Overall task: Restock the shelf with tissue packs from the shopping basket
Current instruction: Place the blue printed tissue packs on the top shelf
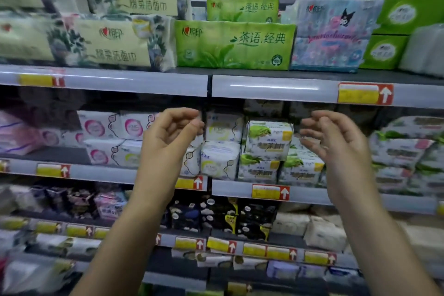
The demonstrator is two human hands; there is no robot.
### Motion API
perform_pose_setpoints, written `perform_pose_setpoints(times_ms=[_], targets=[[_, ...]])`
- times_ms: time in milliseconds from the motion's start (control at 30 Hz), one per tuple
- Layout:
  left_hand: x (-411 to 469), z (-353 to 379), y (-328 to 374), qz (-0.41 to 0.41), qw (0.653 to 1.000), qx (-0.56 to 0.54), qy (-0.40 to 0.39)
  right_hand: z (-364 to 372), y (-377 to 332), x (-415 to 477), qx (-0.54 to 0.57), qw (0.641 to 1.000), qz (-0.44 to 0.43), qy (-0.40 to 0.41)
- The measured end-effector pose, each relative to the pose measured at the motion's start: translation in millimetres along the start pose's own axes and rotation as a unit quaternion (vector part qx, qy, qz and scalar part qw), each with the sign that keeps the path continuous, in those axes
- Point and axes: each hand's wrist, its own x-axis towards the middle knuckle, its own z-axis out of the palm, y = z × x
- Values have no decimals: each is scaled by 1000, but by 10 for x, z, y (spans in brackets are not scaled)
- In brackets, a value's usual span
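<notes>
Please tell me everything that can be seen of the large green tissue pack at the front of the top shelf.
The green tissue pack is a wide bundle in plastic wrap: green with leaf pictures, dark Chinese lettering, a red heart logo upper left, a round mark lower right. It lies lengthwise at the front of the top shelf, long face outward. Its left end meets the cream floral pack, its right end the pale blue cartoon pack. A similar green pack shows behind and above it.

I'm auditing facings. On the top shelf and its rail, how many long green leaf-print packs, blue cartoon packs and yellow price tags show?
long green leaf-print packs: 2
blue cartoon packs: 1
yellow price tags: 2
Total: 5
</notes>
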Motion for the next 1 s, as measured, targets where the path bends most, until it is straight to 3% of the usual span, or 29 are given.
perform_pose_setpoints(times_ms=[233, 533, 1000], targets=[[-155, -165, -265, -82, 996, -20, -41, 49, 185, -392, -14, 997, 44, 67], [-245, -153, -733, -149, 988, -29, -33, -34, 584, -526, -43, 993, 95, 63], [-852, -123, -2069, -272, 958, 39, -77, -480, 1937, -952, -99, 974, 203, 24]])
